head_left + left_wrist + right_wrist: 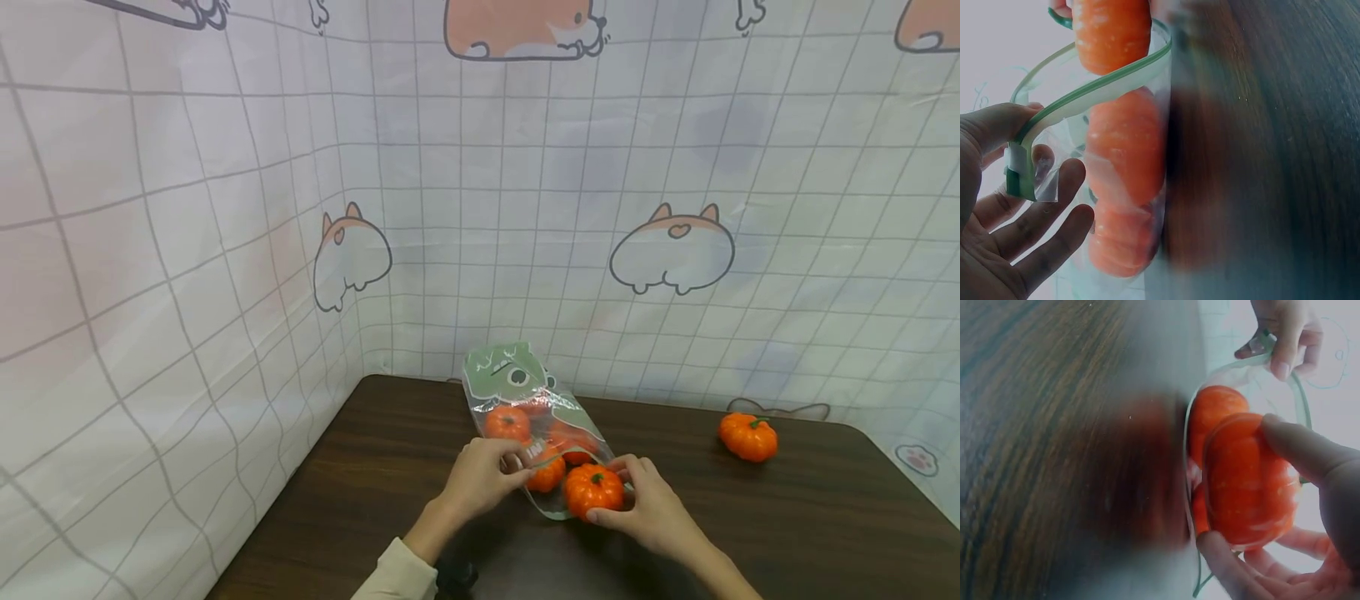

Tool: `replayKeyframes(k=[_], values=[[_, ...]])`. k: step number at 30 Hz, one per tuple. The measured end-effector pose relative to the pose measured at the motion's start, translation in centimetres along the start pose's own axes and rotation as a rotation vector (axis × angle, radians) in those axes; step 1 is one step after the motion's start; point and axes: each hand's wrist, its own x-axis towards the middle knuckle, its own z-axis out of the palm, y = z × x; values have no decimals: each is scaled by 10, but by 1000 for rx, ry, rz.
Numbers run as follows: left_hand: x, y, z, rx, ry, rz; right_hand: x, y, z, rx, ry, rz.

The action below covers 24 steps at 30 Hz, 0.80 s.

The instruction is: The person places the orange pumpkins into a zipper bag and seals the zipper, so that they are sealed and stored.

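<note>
A clear zip bag (498, 385) with a green printed face lies on the table, its mouth spread towards me. Several small orange pumpkins (507, 423) are inside it. My left hand (483, 477) pinches the bag's green-edged rim (1094, 87) between thumb and fingers at the left corner. Between the thumb and fingers of my right hand (651, 507) is another orange pumpkin (594, 490), held at the bag's mouth. In the right wrist view this pumpkin (1249, 481) partly covers the ones in the bag.
One more orange pumpkin (748, 437) with a green stem lies on the dark wooden table (825, 500) at the back right. Behind and to the left hangs a white gridded cloth (480, 208) with cartoon dogs. Something small and black (456, 577) is by my left wrist.
</note>
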Motion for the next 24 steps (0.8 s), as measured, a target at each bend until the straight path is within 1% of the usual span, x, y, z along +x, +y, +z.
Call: replayKeyframes(k=[7, 11, 17, 21, 24], values=[[0, 3, 2, 3, 9, 21, 3, 4, 2, -89, 30, 36], [0, 4, 2, 11, 11, 29, 5, 4, 2, -104, 14, 61], [0, 4, 2, -3, 14, 28, 9, 4, 3, -80, -2, 97], [0, 3, 3, -1, 14, 29, 10, 2, 4, -35, 3, 102], [0, 3, 4, 2, 10, 33, 10, 1, 5, -27, 13, 93]])
